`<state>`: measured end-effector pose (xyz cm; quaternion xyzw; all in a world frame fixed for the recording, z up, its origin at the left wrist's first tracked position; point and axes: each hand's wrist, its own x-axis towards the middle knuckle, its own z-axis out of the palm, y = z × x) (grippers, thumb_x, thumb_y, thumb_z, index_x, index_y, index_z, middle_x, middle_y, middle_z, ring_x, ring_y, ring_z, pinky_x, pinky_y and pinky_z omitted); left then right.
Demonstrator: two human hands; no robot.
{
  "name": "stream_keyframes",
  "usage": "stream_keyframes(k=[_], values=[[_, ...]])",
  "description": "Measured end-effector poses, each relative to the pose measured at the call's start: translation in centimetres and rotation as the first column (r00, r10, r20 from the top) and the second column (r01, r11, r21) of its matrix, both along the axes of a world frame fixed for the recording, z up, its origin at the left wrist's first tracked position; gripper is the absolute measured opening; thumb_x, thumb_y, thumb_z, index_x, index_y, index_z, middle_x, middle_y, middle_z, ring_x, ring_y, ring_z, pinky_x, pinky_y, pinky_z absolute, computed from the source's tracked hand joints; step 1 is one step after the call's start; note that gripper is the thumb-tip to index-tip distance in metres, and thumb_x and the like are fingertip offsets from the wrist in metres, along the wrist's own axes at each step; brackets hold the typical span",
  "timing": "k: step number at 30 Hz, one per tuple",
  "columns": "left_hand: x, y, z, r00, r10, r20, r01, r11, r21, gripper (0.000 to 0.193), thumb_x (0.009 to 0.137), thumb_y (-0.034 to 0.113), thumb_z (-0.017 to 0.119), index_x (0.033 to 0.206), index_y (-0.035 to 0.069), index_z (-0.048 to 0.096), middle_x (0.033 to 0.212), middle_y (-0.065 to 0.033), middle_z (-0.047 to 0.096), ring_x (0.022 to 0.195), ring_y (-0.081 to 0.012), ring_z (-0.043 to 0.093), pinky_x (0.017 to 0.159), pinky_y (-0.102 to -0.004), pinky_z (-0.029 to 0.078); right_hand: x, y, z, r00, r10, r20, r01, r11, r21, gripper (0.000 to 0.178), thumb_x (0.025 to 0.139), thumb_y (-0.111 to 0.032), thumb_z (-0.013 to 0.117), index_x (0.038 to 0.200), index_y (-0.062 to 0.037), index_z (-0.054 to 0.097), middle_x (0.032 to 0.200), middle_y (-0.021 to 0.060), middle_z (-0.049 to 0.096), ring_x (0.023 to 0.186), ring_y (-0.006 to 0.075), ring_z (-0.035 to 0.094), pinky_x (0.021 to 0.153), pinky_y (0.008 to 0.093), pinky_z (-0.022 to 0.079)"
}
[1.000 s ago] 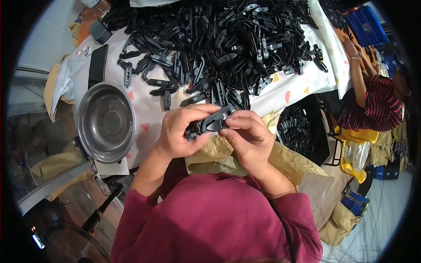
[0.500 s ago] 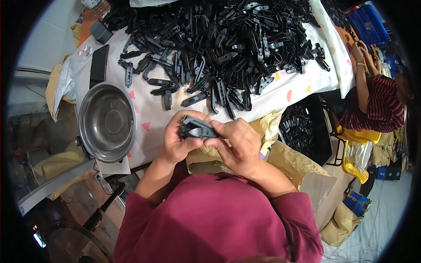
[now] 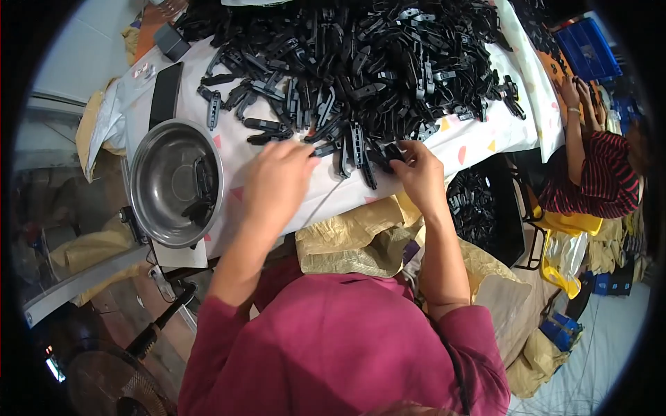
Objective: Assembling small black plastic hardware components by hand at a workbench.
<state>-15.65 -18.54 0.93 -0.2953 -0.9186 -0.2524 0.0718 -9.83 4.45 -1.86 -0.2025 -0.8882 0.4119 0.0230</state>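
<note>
Quick pass, clock centred between my hands, 12 straight ahead. At 10: flat dark slab, phone-like (image 3: 166,95), on the tablecloth (image 3: 234,166). At 9: steel bowl (image 3: 154,173) just beside it; a bumped rim could shove the slab. A few black parts (image 3: 202,177) lie at the bowl's right side; bowl sits near the table edge, so a swinging forearm might tip it. Closer in at 9: my left hand (image 3: 279,178), motion-blurred, fingertips by a loose black part (image 3: 325,150); can't tell whether it grips anything. A rushed reach could sweep that part away instead of catching it. At 6: brown paper (image 3: 347,243), where strays could drop. At 12: the heap (image 3: 388,62), tangled; tugging one piece might drag neighbours along. At 3: my right hand (image 3: 422,179), thumb and forefinger narrow around the end of a dark part (image 3: 394,152) at the heap's front edge; can't tell if it's really clamped. If the pinch is shallow, it could slip or twist out. Further past 3: black bin (image 3: 512,225) holding similar pieces, where a fumbled one could get mixed in; co-worker (image 3: 590,163) well apart, low bump risk
</note>
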Motion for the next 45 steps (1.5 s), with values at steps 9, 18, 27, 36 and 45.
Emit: stream_keyframes(k=[9, 18, 27, 36, 45], values=[[1.3, 0.3, 1.3, 0.842, -0.015, 0.539, -0.287, 0.834, 0.471, 0.032, 0.071, -0.001, 0.068, 0.099, 0.002, 0.053, 0.088, -0.0067, 0.059, 0.084, -0.0182, 0.062, 0.069, -0.0268, 0.049, 3.3, -4.0, 4.5, 0.967, -0.085, -0.242, -0.155, 0.56, -0.814, 0.017, 0.082, 0.006, 0.055, 0.098, 0.0056, 0.06, 0.102, 0.0162, 0.061, 0.077, 0.0201, 0.064, 0.064, 0.0258, 0.053], [3.8, 3.0, 2.2, 0.612, -0.69, 0.387, -0.405, 0.147, 0.903, 0.041, 0.094, 0.03, 0.043, 0.119, -0.003, 0.044, 0.109, -0.0115, 0.055, 0.106, -0.0238, 0.054, 0.092, -0.0342, 0.043, 3.0, -7.2, 5.3, 0.769, 0.032, -0.638, -0.444, 0.745, -0.497, 0.018, 0.079, 0.008, 0.058, 0.096, 0.0056, 0.061, 0.112, 0.021, 0.055, 0.095, 0.0245, 0.06, 0.081, 0.0319, 0.051], [3.7, 2.2, 1.1, 0.793, -0.576, 0.199, -0.089, 0.213, 0.973, 0.044, 0.092, 0.032, 0.048, 0.113, -0.006, 0.05, 0.11, -0.0217, 0.058, 0.104, -0.0267, 0.057, 0.09, -0.034, 0.044, 3.4, -7.7, 5.5, 0.695, 0.077, -0.715, -0.295, 0.937, -0.186, 0.024, 0.074, 0.011, 0.063, 0.097, 0.0035, 0.06, 0.103, 0.0165, 0.059, 0.095, 0.021, 0.058, 0.08, 0.0272, 0.049], [4.1, -1.1, -0.1, 0.867, -0.455, 0.203, 0.104, 0.565, 0.819, 0.026, 0.079, 0.008, 0.067, 0.099, -0.004, 0.057, 0.097, -0.0157, 0.064, 0.09, -0.0214, 0.063, 0.078, -0.0293, 0.05, 4.0, -7.6, 4.8, 0.83, 0.333, -0.447, -0.409, 0.909, -0.082, 0.039, 0.075, -0.011, 0.07, 0.108, -0.0015, 0.054, 0.091, 0.0118, 0.056, 0.066, 0.0192, 0.058, 0.054, 0.0265, 0.048], [3.7, -0.5, -2.4, 0.58, -0.585, 0.568, -0.415, 0.388, 0.823, 0.04, 0.087, 0.01, 0.057, 0.122, -0.002, 0.041, 0.104, -0.0108, 0.058, 0.096, -0.0187, 0.058, 0.086, -0.0304, 0.046, 2.7, -7.4, 2.7, 0.886, 0.312, -0.343, -0.35, 0.935, -0.053, 0.03, 0.073, -0.019, 0.073, 0.093, -0.001, 0.061, 0.072, 0.0097, 0.054, 0.056, 0.0189, 0.05, 0.051, 0.0288, 0.041]])
